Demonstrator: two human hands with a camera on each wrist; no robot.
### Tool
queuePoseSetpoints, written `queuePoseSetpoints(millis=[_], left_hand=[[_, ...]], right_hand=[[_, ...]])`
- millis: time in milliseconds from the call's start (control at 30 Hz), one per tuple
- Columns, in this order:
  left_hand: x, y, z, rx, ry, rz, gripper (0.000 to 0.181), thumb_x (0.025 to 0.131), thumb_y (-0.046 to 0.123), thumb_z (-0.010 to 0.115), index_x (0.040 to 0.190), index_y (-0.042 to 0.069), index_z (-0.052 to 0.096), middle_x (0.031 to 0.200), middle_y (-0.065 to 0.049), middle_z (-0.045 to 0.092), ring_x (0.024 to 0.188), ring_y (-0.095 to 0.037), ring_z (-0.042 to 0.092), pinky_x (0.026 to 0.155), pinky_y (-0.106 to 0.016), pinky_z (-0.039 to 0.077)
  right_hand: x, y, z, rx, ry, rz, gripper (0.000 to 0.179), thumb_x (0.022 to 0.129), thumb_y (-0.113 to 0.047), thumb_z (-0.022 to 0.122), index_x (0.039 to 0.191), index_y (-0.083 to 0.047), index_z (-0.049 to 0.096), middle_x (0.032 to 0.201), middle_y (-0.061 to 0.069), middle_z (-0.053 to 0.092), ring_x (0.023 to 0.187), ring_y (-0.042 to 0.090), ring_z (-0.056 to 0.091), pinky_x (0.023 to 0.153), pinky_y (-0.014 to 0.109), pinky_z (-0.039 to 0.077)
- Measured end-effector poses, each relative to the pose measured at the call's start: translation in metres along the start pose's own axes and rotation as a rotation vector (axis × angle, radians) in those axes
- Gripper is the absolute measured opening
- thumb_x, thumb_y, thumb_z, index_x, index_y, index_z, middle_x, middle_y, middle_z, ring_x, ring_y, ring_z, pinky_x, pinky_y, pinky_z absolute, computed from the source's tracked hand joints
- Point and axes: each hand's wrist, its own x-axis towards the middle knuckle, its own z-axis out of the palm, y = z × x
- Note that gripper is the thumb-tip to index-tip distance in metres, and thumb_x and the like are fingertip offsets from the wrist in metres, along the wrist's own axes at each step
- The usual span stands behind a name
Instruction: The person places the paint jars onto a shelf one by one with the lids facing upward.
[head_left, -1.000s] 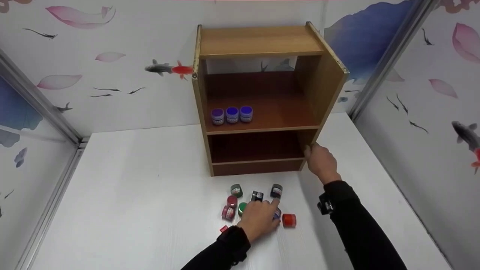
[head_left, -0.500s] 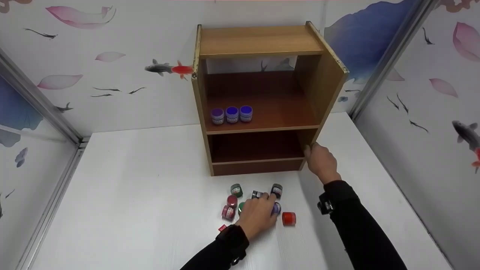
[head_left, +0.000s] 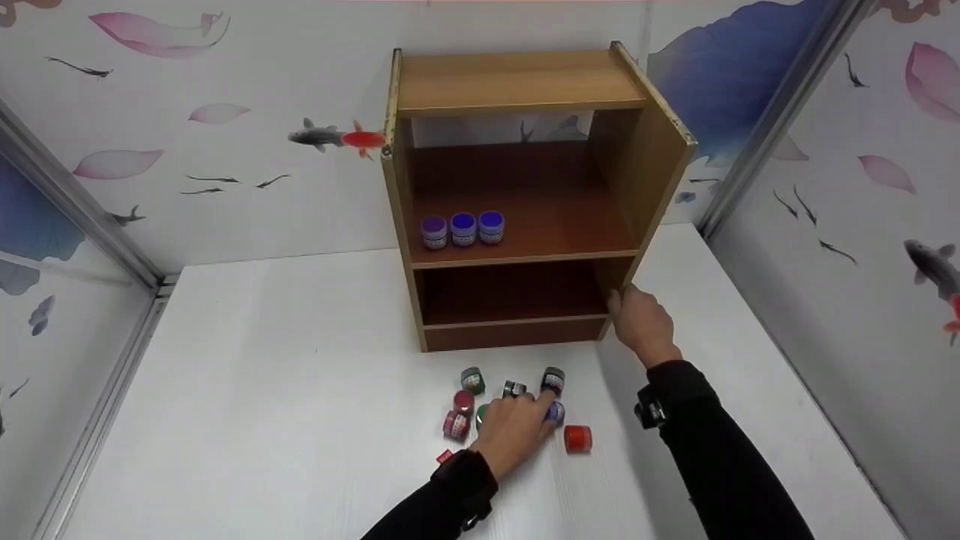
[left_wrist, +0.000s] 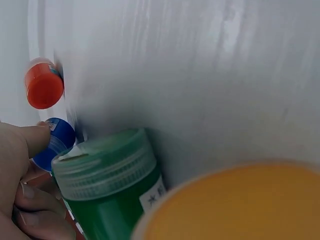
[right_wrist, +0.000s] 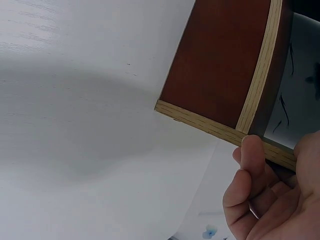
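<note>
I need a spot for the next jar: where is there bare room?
Middle shelf: bare from the three purple-blue jars to the right side panel. Lower compartment: bare where it shows. Table: bare between cabinet and left wall. Crowded: in front of the cabinet, loose jars around the left hand.

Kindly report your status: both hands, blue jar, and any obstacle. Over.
Left hand pinches blue jar. Right hand grips side of wooden shelf. Green jar and dark jar crowd left hand.

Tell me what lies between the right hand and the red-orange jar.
In the head view, only bare white tabletop shows between the right hand and the red-orange jar.
</note>
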Motion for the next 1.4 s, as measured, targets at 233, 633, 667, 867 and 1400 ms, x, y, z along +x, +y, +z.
queuePoseSetpoints(millis=[233,633,667,867,1400], left_hand=[[0.000,0.000,-0.002,-0.030,-0.028,-0.002,0.031,0.091,0.040,0.064,0.120,0.029,0.062,0.090,-0.002,0.071,0.063,-0.016,0.062,0.049,-0.028,0.041],[0.000,0.001,-0.005,-0.044,-0.016,0.011,0.025,0.095,0.031,0.059,0.120,0.031,0.064,0.095,-0.003,0.068,0.065,-0.017,0.061,0.050,-0.028,0.044],[0.000,0.001,-0.005,-0.040,-0.012,0.017,0.025,0.095,0.031,0.060,0.120,0.031,0.065,0.095,-0.003,0.068,0.066,-0.017,0.061,0.051,-0.028,0.044],[0.002,-0.001,-0.008,-0.046,-0.017,0.042,0.027,0.096,0.031,0.058,0.122,0.032,0.064,0.099,-0.003,0.068,0.068,-0.017,0.063,0.055,-0.029,0.047],[0.011,-0.014,-0.032,-0.142,-0.079,0.069,0.030,0.098,0.035,0.056,0.127,0.036,0.062,0.104,-0.002,0.064,0.066,-0.011,0.053,0.058,-0.024,0.045]], right_hand=[[0.001,-0.001,0.001,-0.002,-0.007,0.019,0.041,0.104,-0.030,0.030,0.090,-0.002,0.056,0.078,0.013,0.060,0.065,0.023,0.056,0.056,0.036,0.044],[0.001,0.000,0.002,0.023,-0.022,-0.005,0.042,0.104,-0.031,0.028,0.090,-0.003,0.055,0.072,0.010,0.057,0.059,0.021,0.053,0.050,0.031,0.040],[0.001,0.000,0.002,0.020,-0.021,-0.003,0.042,0.104,-0.031,0.028,0.089,-0.003,0.055,0.072,0.010,0.057,0.059,0.021,0.053,0.050,0.031,0.040],[0.001,0.001,0.001,0.017,-0.019,0.008,0.042,0.104,-0.031,0.029,0.088,-0.003,0.056,0.074,0.011,0.058,0.061,0.022,0.054,0.052,0.033,0.041],[0.003,0.002,0.003,0.021,-0.015,0.007,0.044,0.104,-0.031,0.029,0.100,0.001,0.059,0.085,0.017,0.064,0.069,0.025,0.059,0.057,0.036,0.045]])
